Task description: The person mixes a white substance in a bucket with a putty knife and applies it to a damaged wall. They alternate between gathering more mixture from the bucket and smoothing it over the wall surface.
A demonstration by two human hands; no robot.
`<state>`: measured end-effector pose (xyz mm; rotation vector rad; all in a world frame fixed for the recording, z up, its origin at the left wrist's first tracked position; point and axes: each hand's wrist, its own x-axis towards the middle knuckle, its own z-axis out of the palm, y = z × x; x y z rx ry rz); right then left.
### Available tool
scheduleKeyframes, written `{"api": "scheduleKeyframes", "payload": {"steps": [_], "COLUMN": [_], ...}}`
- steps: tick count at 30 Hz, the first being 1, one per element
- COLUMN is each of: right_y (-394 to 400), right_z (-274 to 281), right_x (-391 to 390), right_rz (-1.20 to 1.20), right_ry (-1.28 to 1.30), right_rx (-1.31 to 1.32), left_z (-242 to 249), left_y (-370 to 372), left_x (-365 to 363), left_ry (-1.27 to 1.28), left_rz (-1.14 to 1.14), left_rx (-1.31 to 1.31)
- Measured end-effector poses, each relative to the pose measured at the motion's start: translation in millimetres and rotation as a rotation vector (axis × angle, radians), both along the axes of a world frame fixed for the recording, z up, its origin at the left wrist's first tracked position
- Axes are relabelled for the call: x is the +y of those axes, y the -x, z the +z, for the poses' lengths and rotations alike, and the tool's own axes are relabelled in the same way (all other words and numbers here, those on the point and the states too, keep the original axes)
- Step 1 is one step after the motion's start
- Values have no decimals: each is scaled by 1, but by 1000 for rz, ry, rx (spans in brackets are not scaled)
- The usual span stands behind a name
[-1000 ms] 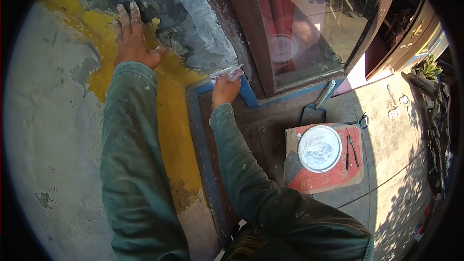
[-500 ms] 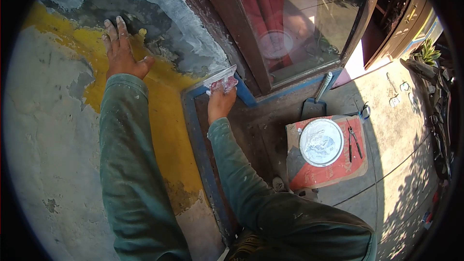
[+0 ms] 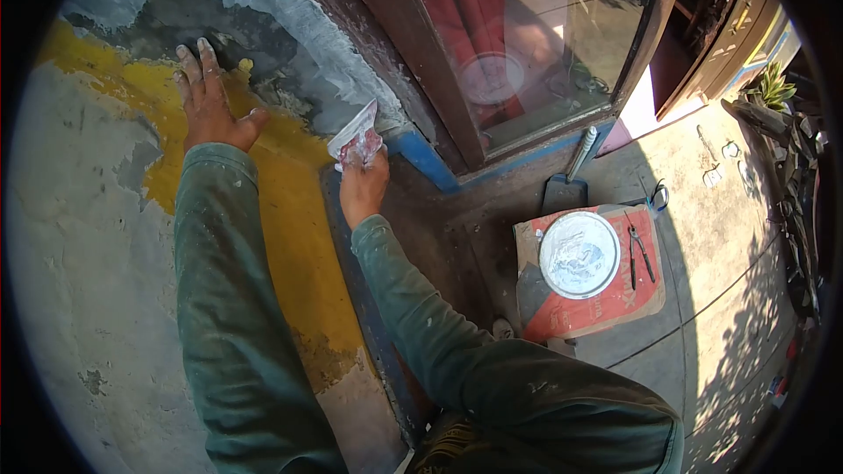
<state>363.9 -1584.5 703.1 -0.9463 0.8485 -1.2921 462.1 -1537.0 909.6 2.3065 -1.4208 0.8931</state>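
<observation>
My left hand lies against the wall, fingers stretched out over the border between yellow paint and a bare grey patch. My right hand is closed around the putty-smeared, reddish handle of a putty knife. Its broad, pale blade is tilted at the wall's corner, near the lower end of a strip of whitish putty that runs beside the brown window frame. A blue-painted ledge sits just right of the blade.
A round container of white putty stands on a red and brown paper sack on the floor. Pliers lie beside it. Behind stands a dustpan with an upright handle. Wood pieces are piled at far right.
My right hand has moved left with the putty knife, away from the window frame, and the blade now stands more steeply. My left hand stays in place on the wall.
</observation>
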Motion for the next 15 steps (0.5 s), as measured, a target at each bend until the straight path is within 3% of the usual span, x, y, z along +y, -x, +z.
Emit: {"api": "scheduleKeyframes", "payload": {"steps": [2, 6, 8, 15], "right_y": [8, 31, 37, 0], "right_z": [0, -16, -12, -9], "right_x": [6, -11, -15, -14], "right_rz": [33, -151, -267, -270], "right_ry": [83, 168, 391, 368], "right_rx": [-49, 91, 362, 528], "left_z": [2, 2, -1, 1], "left_y": [0, -4, -6, -3], "left_x": [1, 3, 2, 2], "left_ry": [1, -8, 4, -6], "left_rz": [-5, 7, -12, -4], "left_rx": [-7, -27, -33, -27]}}
